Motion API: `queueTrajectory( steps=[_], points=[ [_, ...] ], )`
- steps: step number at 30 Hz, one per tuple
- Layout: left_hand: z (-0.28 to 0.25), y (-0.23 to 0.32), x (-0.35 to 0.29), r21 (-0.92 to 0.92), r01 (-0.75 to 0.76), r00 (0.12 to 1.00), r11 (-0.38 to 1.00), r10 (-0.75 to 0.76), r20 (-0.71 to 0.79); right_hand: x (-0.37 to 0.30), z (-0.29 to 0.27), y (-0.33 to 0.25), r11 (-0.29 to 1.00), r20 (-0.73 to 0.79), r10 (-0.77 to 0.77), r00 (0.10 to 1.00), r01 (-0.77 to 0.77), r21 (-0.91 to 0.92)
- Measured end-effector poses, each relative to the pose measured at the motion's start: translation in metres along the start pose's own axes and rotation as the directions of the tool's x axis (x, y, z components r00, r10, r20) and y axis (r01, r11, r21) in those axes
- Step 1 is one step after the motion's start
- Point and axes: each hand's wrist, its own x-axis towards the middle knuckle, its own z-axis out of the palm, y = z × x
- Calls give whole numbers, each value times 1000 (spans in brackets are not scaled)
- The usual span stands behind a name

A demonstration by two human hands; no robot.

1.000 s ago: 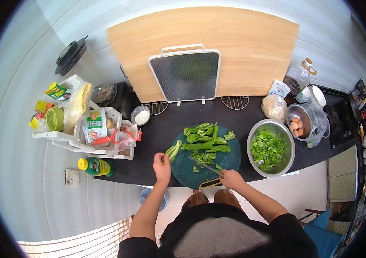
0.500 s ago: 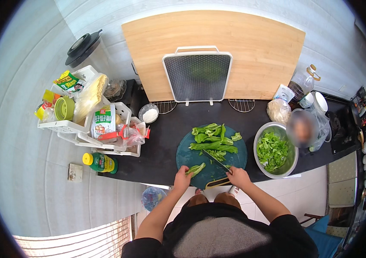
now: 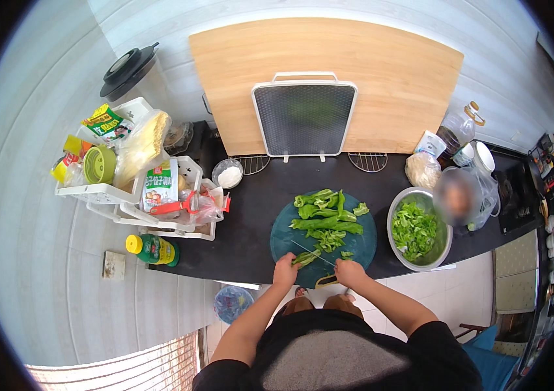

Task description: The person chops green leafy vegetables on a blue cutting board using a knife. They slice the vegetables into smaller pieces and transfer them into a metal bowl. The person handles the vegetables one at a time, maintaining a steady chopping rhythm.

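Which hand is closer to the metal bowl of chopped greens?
Right. The right hand, gripping the knife, is left of the bowl; the left hand, holding a vegetable piece, is farther left.

Counter: black, bearing a round board at its front edge. Right of board: steel bowl, near; bag farther back. Left of board, well apart: bottle, white baskets. Behind board: tray, upright; small bowl, behind-left.
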Motion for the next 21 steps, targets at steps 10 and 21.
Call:
queueTrajectory(
  steps=[10,21],
  points=[
    [-4,-8,-3,7,58,996,998,-59,63,38,10,-18,987,-134,78,988,-57,152],
    [1,-1,-2,-9,59,998,998,-59,36,1,6,-14,999,37,42,998,-41,-15]
  ],
)
